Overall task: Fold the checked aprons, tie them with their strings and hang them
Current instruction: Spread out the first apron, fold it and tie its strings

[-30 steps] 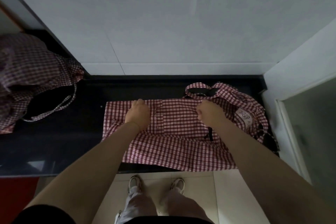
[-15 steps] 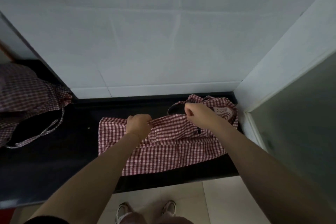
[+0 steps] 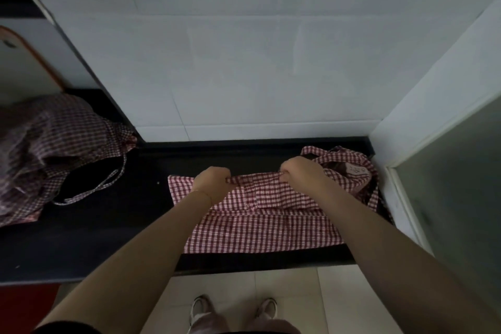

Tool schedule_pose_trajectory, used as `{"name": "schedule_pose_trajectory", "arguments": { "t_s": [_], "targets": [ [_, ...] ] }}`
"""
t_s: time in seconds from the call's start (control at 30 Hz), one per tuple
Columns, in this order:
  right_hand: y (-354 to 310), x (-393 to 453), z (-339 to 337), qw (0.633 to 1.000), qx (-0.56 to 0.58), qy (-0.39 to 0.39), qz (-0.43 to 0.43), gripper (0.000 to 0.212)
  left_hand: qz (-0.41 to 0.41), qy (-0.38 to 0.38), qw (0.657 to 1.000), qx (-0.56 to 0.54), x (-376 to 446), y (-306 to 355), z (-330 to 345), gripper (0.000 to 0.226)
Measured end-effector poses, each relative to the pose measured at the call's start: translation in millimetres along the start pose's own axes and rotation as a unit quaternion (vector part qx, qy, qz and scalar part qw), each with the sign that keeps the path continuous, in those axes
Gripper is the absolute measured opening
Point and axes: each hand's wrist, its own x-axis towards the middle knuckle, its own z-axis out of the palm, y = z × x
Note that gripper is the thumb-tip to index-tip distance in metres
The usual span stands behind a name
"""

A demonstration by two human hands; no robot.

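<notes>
White wall tiles back a dark counter that runs across the view; on its right half lies a red-checked apron, its near edge close to the counter's front lip and its bib end bunched in the right corner. The left hand and right hand each pinch the far edge of the cloth between thumb and curled fingers, lifting it into a taut ridge above the layer beneath; the folding step is in hand, with a lengthwise fold apparently being drawn toward the body, though the dim light leaves the layers hard to count. The next move calls for laying that edge down evenly on the near edge and smoothing it flat. A second, crumpled apron waits at the left, its string trailing across the counter.
</notes>
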Motion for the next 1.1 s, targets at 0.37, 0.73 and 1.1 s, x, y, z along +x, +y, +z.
{"name": "schedule_pose_trajectory", "arguments": {
  "t_s": [0.37,0.73,1.1],
  "targets": [
    [22,-14,-35,0.995,-0.011,-0.032,0.095,0.029,-0.003,-0.035,0.995,0.096,-5,-2,-43,0.023],
    [-6,-77,-184,0.969,-0.089,0.221,0.071,0.031,0.043,0.206,0.974,0.089,-46,46,-208,0.041],
    [-25,-109,-222,0.976,0.066,-0.092,0.185,0.063,0.012,0.087,0.987,0.133,-88,45,-243,0.032]
  ]
}}
